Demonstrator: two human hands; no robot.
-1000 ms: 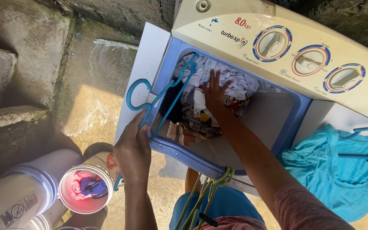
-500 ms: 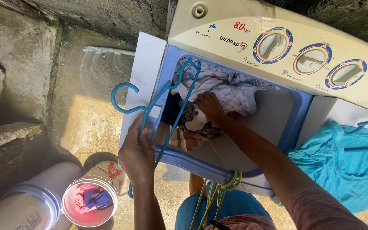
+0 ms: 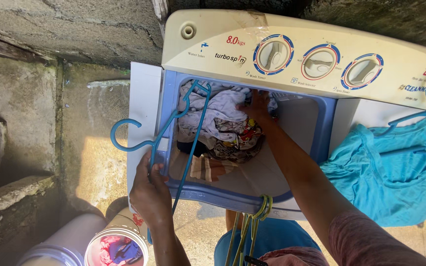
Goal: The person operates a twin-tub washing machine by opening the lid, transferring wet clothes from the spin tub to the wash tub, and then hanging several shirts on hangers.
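Down in the open tub of the washing machine (image 3: 321, 123) lies a heap of damp laundry (image 3: 223, 125): pale grey and white cloth on top, a patterned piece with red and yellow beneath, something dark at the left. The right hand (image 3: 257, 106) reaches into the tub at its far edge and presses on the clothes; whether its fingers are closed on cloth cannot be told. The left hand (image 3: 151, 189) is clamped round the lower part of a blue hanger (image 3: 173, 130), whose hook sticks out to the left over the white lid while its frame slants across the tub's left rim. Green hangers (image 3: 252, 216) hang from the tub's near rim. A turquoise garment (image 3: 390, 172) is draped over the machine's right side. Below left stands a white bucket (image 3: 117, 246) holding red and blue cloth.
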